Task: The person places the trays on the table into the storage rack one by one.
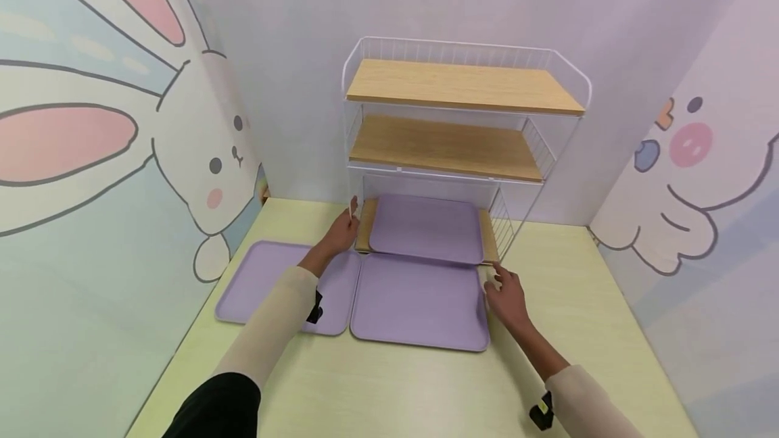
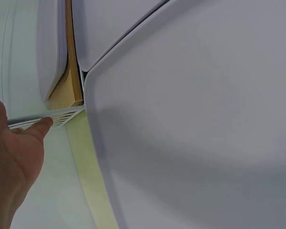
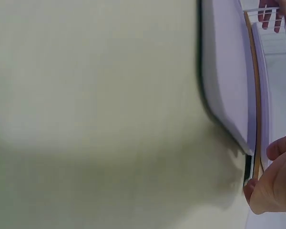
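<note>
A white wire rack (image 1: 465, 110) with three wooden shelves stands at the back of the table. Its bottom shelf (image 1: 489, 238) holds a purple tray (image 1: 426, 228). Two more purple trays lie on the table in front, one in the middle (image 1: 420, 303) and one to the left (image 1: 255, 279). My left hand (image 1: 342, 230) reaches over the left tray, fingers straight, and touches the rack's left front post (image 2: 62, 117). My right hand (image 1: 505, 293) hovers, loosely curled and holding nothing, by the right front corner of the bottom shelf (image 3: 254, 95), beside the middle tray (image 3: 224, 71).
The pale green table (image 1: 395, 391) is enclosed by cartoon-printed walls on the left, back and right. The upper two shelves of the rack are bare. Bare tabletop lies right of the rack and along the near edge.
</note>
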`<state>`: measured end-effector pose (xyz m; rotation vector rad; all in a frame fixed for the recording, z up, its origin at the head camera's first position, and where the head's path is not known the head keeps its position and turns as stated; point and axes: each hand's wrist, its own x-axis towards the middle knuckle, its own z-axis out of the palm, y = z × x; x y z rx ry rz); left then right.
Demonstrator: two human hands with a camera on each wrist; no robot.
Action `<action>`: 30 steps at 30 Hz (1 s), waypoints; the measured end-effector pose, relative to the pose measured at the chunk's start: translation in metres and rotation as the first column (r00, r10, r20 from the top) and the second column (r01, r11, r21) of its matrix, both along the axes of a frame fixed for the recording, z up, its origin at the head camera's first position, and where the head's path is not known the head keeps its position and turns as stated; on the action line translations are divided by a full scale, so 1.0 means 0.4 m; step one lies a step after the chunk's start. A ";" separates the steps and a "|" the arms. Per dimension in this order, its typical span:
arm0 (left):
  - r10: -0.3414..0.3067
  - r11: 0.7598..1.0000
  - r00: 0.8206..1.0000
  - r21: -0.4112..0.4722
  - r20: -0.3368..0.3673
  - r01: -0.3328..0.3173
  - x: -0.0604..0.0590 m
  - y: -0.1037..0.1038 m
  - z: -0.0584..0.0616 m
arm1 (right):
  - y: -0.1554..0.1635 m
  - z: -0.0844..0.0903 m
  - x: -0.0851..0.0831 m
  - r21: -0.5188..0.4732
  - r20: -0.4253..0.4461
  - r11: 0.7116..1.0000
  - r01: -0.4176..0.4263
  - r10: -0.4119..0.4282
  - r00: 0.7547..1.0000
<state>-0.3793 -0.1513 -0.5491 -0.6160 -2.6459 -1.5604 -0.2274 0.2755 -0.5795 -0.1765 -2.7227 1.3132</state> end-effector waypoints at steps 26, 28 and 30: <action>0.043 0.999 0.995 -0.003 0.094 -0.043 0.041 0.023 0.043 | -0.067 -0.054 0.156 0.094 -0.085 0.994 0.055 -0.047 0.995; 0.031 0.999 0.996 0.013 0.084 -0.032 0.038 0.020 0.040 | -0.061 -0.059 0.161 0.108 -0.108 0.993 0.054 -0.042 0.993; 0.003 0.999 0.998 0.046 0.060 -0.006 0.016 0.010 0.010 | -0.058 -0.055 0.168 0.104 -0.096 0.993 0.055 -0.045 0.994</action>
